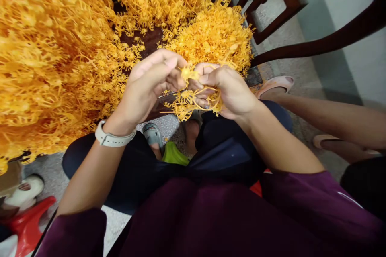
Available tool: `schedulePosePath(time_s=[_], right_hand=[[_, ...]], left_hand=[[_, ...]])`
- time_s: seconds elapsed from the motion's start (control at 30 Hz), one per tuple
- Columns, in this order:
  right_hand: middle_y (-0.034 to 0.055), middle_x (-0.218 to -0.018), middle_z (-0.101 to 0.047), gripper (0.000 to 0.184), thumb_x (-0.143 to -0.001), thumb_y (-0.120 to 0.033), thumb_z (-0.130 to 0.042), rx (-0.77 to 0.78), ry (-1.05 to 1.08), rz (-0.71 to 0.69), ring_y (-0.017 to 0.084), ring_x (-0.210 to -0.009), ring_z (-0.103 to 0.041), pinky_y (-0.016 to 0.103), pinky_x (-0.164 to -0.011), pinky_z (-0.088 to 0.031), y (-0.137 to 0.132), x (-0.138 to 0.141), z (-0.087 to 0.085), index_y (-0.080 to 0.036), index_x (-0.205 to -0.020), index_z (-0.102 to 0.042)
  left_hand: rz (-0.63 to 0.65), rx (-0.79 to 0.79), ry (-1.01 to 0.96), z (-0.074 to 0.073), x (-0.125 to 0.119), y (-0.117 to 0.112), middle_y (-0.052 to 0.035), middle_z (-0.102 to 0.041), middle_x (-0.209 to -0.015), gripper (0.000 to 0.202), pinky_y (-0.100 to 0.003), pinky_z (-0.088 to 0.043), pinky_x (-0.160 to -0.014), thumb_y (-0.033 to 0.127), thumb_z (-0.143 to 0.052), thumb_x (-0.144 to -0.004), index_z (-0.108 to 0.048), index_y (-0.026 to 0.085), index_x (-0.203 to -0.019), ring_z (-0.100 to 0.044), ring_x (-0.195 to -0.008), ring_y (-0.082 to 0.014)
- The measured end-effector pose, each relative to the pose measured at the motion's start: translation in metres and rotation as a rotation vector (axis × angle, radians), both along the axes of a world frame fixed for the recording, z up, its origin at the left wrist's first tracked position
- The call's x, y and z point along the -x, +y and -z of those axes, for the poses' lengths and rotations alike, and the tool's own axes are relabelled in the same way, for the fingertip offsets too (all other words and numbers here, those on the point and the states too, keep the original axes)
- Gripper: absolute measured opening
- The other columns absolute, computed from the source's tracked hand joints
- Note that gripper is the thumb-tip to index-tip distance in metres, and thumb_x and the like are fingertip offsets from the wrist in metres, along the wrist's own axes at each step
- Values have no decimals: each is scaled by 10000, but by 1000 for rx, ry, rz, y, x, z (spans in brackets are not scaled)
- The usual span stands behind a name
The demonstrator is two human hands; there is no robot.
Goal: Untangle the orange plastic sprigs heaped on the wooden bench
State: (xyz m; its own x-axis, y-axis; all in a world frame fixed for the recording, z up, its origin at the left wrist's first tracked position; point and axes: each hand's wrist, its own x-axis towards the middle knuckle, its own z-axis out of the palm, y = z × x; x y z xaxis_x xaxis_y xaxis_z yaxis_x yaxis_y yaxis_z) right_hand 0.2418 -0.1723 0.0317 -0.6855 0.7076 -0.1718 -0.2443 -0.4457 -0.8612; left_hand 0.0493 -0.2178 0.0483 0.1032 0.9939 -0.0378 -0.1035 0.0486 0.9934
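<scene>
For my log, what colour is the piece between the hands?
Yellow-orange piece, shown in the head view.

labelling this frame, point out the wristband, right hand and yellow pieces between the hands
Wristband (116,140), head view, strap's middle
Right hand (233,90), head view, near thumb's base
Yellow pieces (189,73), head view, bright upper piece

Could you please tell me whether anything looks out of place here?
Nothing plainly damaged or spilled stands out. The large yellow heap at the left looks untidy: its strands seem to poke past the near edge of the dark surface. The yellow pieces at the right hand are too tangled to judge.
</scene>
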Motion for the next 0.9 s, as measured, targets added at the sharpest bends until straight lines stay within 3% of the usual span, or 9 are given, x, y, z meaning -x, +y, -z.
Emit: schedulePosePath(time_s=[0.17, 0.27, 0.5, 0.63, 0.8, 0.9], right_hand=[[-40, -654, -434, 293, -930, -343, -756, -263, -189, 16, 92, -571, -358, 247, -508, -314, 0, -5, -3, -209, -751, -566], [-33, -641, -491, 269, -917, -312, -789, -368, -230, -20, 95, -594, -387, 254, -531, -317, 0, -7, -5, -193, -751, -614], [-37, -615, -464, 274, -949, -315, -765, -298, -192, -1, 101, -558, -384, 274, -527, -310, 3, -10, -7, -198, -753, -612], [-37, -604, -464, 261, -936, -270, -763, -342, -216, -5, 99, -566, -375, 281, -548, -315, 2, -10, -7, -187, -730, -625], [-37, -649, -503, 277, -899, -249, -819, -492, -226, -58, 92, -646, -438, 275, -636, -362, 4, -11, -10, -161, -711, -635], [-39, -654, -519, 254, -898, -229, -810, -523, -218, -80, 93, -667, -480, 268, -671, -393, 6, -12, -12, -158, -716, -647]], left_hand=[[7, -123, 325, -7, 7, -1, -37, -711, -856, 410, -322, -570, -714, 657, -779, -930, -760, 248, -898, -672, -807, -188], [115, -133, 354, -9, 12, -1, -56, -765, -909, 388, -315, -560, -689, 610, -828, -908, -791, 226, -945, -678, -799, -187], [167, -35, 262, -11, 25, -1, -38, -758, -877, 236, -324, -566, -711, 477, -822, -954, -826, 243, -926, -696, -779, -183], [199, -30, 209, -9, 19, -2, -55, -745, -835, 487, -361, -598, -772, 640, -617, -1048, -799, 241, -835, -705, -789, -191], [152, -113, 364, -10, 9, -4, -38, -719, -845, 390, -335, -549, -679, 623, -819, -907, -797, 235, -868, -649, -742, -179], [125, -151, 405, -13, 11, -3, -37, -728, -819, 338, -324, -526, -671, 547, -787, -959, -802, 224, -863, -640, -735, -178]])
